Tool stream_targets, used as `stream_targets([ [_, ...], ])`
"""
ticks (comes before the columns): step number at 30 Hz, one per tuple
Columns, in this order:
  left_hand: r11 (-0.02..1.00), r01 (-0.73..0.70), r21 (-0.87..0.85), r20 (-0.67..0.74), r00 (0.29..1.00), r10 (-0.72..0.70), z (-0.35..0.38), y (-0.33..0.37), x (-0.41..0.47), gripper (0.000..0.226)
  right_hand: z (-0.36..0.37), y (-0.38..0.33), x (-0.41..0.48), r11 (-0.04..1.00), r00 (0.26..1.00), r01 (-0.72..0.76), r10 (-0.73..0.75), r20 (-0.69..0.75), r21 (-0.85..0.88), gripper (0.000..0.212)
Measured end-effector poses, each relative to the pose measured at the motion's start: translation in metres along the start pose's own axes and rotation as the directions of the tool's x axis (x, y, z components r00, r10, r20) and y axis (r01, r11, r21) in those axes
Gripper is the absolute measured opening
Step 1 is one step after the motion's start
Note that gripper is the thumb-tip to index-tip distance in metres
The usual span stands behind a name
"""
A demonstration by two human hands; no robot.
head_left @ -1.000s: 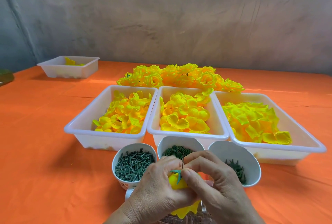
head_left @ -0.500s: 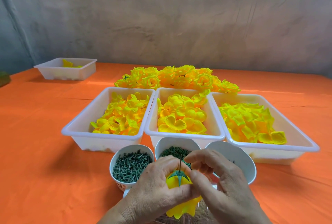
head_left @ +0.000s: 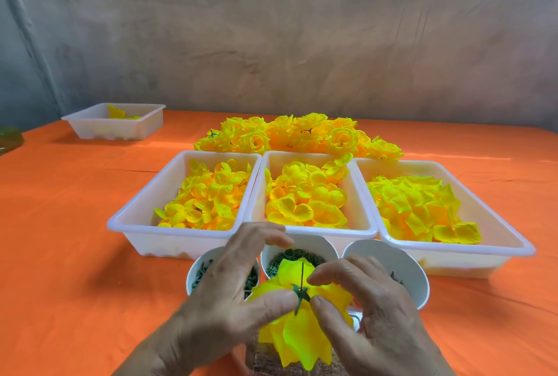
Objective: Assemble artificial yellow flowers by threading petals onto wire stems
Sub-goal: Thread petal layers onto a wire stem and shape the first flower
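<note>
Since before, the yellow flower has fanned its petals wide; left hand spread, thumb pressing it; right hand pinches the green calyx.

The left hand covers most of the left cup.
</note>
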State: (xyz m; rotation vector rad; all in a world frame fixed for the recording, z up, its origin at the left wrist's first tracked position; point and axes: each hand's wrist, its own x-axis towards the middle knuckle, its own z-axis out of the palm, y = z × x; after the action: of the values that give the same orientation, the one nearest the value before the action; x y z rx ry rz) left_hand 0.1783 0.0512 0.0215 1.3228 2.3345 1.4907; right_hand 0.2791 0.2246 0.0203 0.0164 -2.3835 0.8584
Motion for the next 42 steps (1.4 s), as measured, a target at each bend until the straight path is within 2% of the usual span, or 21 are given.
stream_targets([
  [2, 0.997, 0.058, 0.057, -0.105, 0.993, -0.052, -0.003, 0.002, -0.001, 0.032, 0.001, -0.001, -0.001, 0.999, 1.0, 0.008, -0.009, -0.029, -0.035, 0.022],
  [4, 0.986, 0.1, 0.133, -0.158, 0.984, -0.078, -0.002, 0.002, -0.001, 0.029, 0.002, -0.002, -0.002, 0.997, 0.998, 0.019, -0.023, -0.052, -0.074, 0.022],
  [9, 0.933, 0.102, 0.345, -0.116, 0.991, -0.065, 0.007, 0.003, 0.001, 0.038, 0.003, -0.002, -0.002, 0.983, 0.998, 0.035, -0.043, -0.038, -0.182, 0.026],
  [12, 0.929, 0.148, 0.34, -0.085, 0.988, -0.126, 0.01, 0.005, 0.002, 0.032, 0.003, -0.003, -0.001, 0.982, 1.0, 0.029, -0.027, 0.01, -0.188, 0.027],
  [15, 0.927, 0.202, 0.315, -0.067, 0.979, -0.191, 0.011, 0.006, 0.006, 0.024, 0.002, 0.0, -0.002, 0.992, 0.997, -0.029, 0.037, 0.067, -0.121, 0.031],
  [18, 0.913, 0.263, 0.311, -0.048, 0.964, -0.261, 0.009, 0.009, 0.01, 0.027, -0.001, 0.003, -0.002, 0.994, 0.989, -0.079, 0.088, 0.118, -0.082, 0.024],
  [20, 0.903, 0.3, 0.309, -0.047, 0.953, -0.301, 0.007, 0.011, 0.012, 0.03, -0.002, 0.002, 0.0, 0.993, 0.987, -0.071, 0.084, 0.134, -0.098, 0.015],
  [23, 0.872, 0.347, 0.345, -0.038, 0.934, -0.356, 0.005, 0.014, 0.016, 0.036, -0.001, -0.002, 0.001, 0.982, 0.977, -0.106, 0.132, 0.167, -0.158, 0.014],
  [27, 0.835, 0.428, 0.345, 0.018, 0.887, -0.462, 0.0, 0.017, 0.023, 0.044, -0.003, -0.006, 0.01, 0.961, 0.925, -0.23, 0.265, 0.274, -0.152, 0.018],
  [30, 0.836, 0.466, 0.291, 0.08, 0.858, -0.507, -0.004, 0.015, 0.028, 0.033, -0.005, -0.003, 0.019, 0.934, 0.858, -0.347, 0.351, 0.375, -0.081, 0.021],
  [33, 0.846, 0.49, 0.211, 0.145, 0.84, -0.523, -0.007, 0.014, 0.03, 0.032, -0.007, 0.0, 0.024, 0.832, 0.747, -0.545, 0.425, 0.512, 0.104, 0.022],
  [35, 0.851, 0.5, 0.161, 0.194, 0.829, -0.524, -0.008, 0.014, 0.03, 0.038, -0.007, 0.001, 0.024, 0.774, 0.701, -0.616, 0.451, 0.553, 0.149, 0.021],
  [39, 0.845, 0.517, 0.137, 0.228, 0.814, -0.534, -0.009, 0.013, 0.03, 0.043, -0.002, 0.003, 0.024, 0.722, 0.684, -0.662, 0.47, 0.557, 0.203, 0.021],
  [42, 0.838, 0.528, 0.141, 0.225, 0.807, -0.546, -0.008, 0.015, 0.032, 0.035, -0.001, 0.003, 0.024, 0.706, 0.684, -0.671, 0.471, 0.557, 0.227, 0.021],
])
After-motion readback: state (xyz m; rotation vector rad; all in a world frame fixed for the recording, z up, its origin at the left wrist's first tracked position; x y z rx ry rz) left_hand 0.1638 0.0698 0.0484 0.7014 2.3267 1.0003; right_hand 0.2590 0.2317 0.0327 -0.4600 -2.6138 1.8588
